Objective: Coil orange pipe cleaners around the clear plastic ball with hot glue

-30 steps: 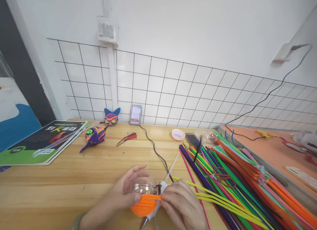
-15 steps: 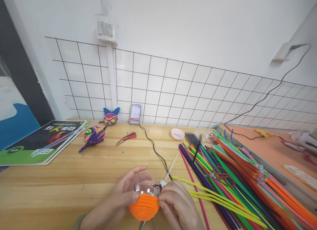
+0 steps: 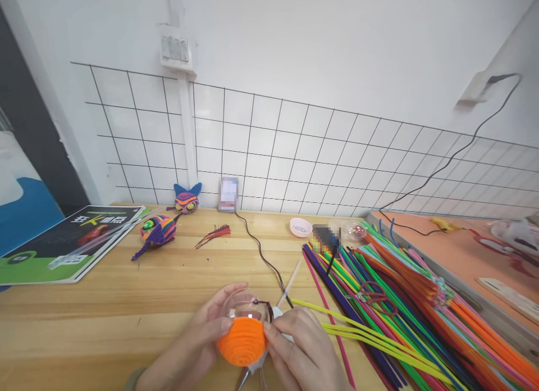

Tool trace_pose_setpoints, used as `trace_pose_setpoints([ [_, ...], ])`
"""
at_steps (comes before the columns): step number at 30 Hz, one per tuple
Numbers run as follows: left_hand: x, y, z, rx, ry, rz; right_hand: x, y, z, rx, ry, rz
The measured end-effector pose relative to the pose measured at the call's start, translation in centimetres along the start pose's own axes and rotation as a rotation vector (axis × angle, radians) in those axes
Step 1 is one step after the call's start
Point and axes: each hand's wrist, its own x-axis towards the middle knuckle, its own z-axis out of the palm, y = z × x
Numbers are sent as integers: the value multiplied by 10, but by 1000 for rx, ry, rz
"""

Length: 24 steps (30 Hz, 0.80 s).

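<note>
A clear plastic ball [image 3: 242, 307] has its near half wrapped in coiled orange pipe cleaner [image 3: 242, 341]. My left hand [image 3: 206, 329] is closed around the ball's left side, its thumb on the orange rim. At the right rim, my right hand [image 3: 301, 343] pinches the end of the orange pipe cleaner; its fingertips partly hide that spot. A dark, thin strand [image 3: 269, 309] shows by the clear half. Under and behind the ball lies a white glue gun [image 3: 277, 312], mostly hidden, with a glue stick [image 3: 291, 281] poking out of its back and a metal stand below.
Pipe cleaners of several colours [image 3: 404, 301] cover the right side, with red-handled scissors [image 3: 379, 298] on top. Further back are a pink bowl [image 3: 300, 227], a clear half-shell [image 3: 354, 230], a phone [image 3: 228, 194] and two striped figures [image 3: 158, 231]. A black cable [image 3: 263, 250] crosses the table.
The ball has tipped in my hands, so more of the orange coil's end faces me, and it has shifted slightly left and up. Both hands keep their grip. The view has moved slightly.
</note>
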Motion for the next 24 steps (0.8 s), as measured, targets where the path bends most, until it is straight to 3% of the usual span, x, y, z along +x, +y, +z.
trace_pose_setpoints([
  [12, -2, -2, 7, -167, -71, -1, -7, -2, 2, 26, -24, 20],
  [18, -4, 0, 15, -199, -12, -8, -7, -3, 3, 0, -48, -14],
  [24, 7, -13, 4, -158, 11, 83, 2, -4, -2, -74, -44, -34],
])
